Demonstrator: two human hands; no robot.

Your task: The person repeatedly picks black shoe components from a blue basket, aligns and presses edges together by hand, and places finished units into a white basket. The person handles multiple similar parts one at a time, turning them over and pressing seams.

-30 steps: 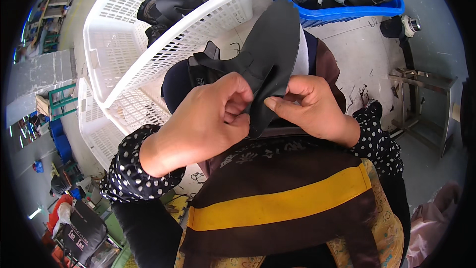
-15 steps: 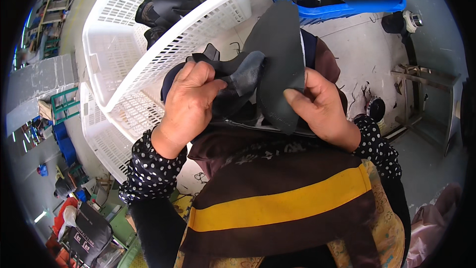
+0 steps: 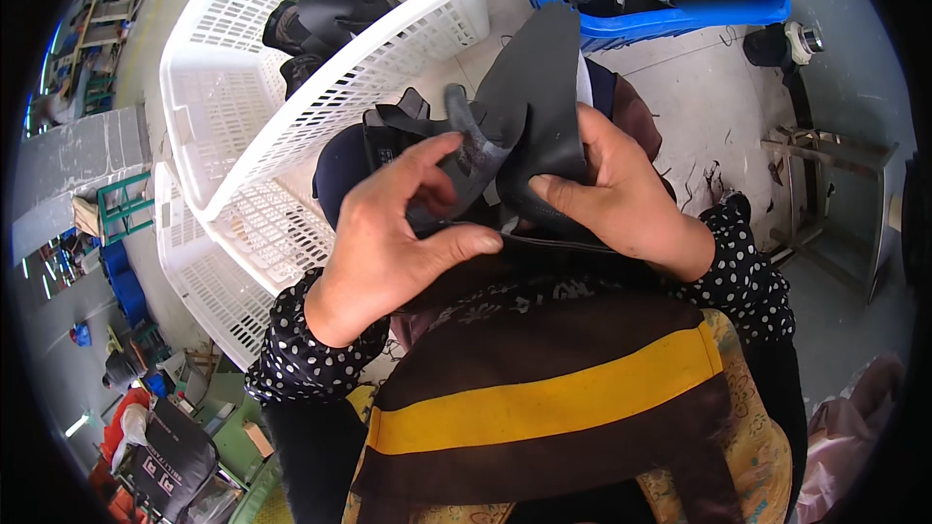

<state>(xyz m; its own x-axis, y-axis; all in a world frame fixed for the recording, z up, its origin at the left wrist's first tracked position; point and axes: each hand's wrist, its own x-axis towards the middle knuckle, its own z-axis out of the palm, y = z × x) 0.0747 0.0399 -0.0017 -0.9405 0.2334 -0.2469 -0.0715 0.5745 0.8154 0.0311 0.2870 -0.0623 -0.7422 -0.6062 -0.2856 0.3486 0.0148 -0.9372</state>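
A black shoe upper (image 3: pixel 544 63) lies across my lap, its broad smooth panel standing up and its narrower flaps spread to the left. My right hand (image 3: pixel 626 189) grips the panel's right edge, thumb on the near face and fingers behind. My left hand (image 3: pixel 388 243) is at the left part of the upper, thumb and fingers spread wide apart. Its fingertips are close to a greyish, rough-faced flap (image 3: pixel 476 146) that curls upward; whether they touch it I cannot tell. The underside of the upper is hidden.
A white perforated basket (image 3: pixel 320 107) at the upper left holds black shoe pieces (image 3: pixel 335 19). Another white basket (image 3: pixel 209 272) stands below it. A blue crate (image 3: pixel 680 24) with black and white pieces is at the top right. A metal-framed stand (image 3: pixel 835 194) is on the right.
My left hand has let go of the flap and spread, moving slightly down and right. The greyish flap now curls up, and the panel bends inward under my right thumb.
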